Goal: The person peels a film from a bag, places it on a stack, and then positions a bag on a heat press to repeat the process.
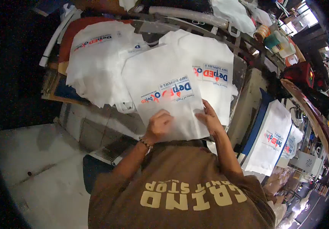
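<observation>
A white printed bag [141, 76] with blue and red lettering lies tilted in front of me, over other white bags. My left hand [160, 123] is over its lower left part, fingers curled and slightly blurred; what lies between them is hidden. At the bag's right edge my right hand [210, 119] grips the material between thumb and fingers. Beneath and behind it spreads a second printed bag [214, 57]. On the left is a stack of similar bags [95, 65].
Rolled clear plastic [187, 16] lies along the back. More printed bags [269, 137] rest on a blue board at the right. Tape rolls and containers [279, 42] stand at the upper right. A dark blue seat [92, 171] is at the lower left, above the pale floor [50, 171].
</observation>
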Available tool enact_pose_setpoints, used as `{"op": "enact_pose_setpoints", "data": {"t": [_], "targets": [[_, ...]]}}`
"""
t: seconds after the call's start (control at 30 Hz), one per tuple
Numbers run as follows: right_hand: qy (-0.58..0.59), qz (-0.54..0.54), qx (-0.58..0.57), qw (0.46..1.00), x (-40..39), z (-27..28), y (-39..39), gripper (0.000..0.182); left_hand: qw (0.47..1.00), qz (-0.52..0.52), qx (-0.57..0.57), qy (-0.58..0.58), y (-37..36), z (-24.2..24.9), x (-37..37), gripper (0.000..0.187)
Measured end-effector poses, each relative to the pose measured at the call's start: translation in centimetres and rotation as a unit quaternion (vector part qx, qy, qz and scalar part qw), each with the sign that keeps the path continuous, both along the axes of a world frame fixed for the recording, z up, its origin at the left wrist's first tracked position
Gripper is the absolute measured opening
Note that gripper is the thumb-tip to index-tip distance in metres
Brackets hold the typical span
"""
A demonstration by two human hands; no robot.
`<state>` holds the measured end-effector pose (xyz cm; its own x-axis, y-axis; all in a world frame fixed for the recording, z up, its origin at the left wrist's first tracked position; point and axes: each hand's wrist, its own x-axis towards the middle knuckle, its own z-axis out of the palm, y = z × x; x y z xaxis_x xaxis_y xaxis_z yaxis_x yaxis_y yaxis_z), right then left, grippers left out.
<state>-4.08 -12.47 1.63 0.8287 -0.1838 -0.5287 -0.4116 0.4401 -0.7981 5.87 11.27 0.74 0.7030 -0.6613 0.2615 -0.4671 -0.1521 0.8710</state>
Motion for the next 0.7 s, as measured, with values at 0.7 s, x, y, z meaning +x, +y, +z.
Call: {"op": "enact_pose_setpoints", "data": {"t": [0.7], "targets": [[-0.068, 0.058, 0.014, 0.996, 1.0, -0.2, -0.2, 0.067, 0.991, -0.041, 0.069, -0.103, -7.6, 1.2, 5.3, 0.028]]}}
